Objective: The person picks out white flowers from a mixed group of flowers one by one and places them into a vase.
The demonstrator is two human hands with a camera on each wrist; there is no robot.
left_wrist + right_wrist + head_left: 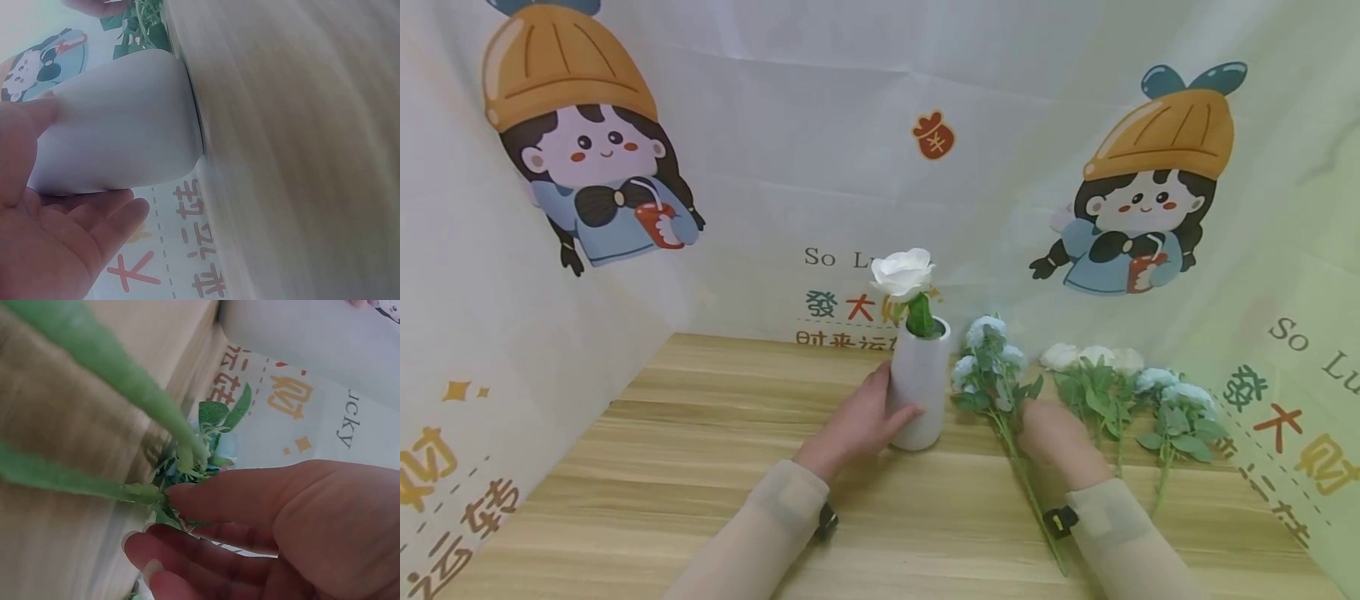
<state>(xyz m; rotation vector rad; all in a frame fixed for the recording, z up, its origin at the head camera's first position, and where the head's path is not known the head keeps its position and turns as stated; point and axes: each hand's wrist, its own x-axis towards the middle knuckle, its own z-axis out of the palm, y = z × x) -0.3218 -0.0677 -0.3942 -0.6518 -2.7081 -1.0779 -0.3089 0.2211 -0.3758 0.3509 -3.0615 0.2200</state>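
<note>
A white vase (919,392) stands upright on the table with one white rose (904,273) in its mouth. My left hand (868,417) grips the vase from its left side, thumb across the front; in the left wrist view the thumb and fingers wrap the vase body (119,125). To the right, a pale-blue flower spray (992,358) leans with its long green stem toward me. My right hand (1054,433) is at its leaves. In the right wrist view, the thumb and fingers of this hand (250,519) pinch among the leaves where green stems (119,369) meet.
Farther right lie a white flower bunch (1097,375) and another pale-blue bunch (1183,408), their stems pointing toward me. The wooden table (700,467) meets a printed cloth backdrop (775,167) behind and at both sides.
</note>
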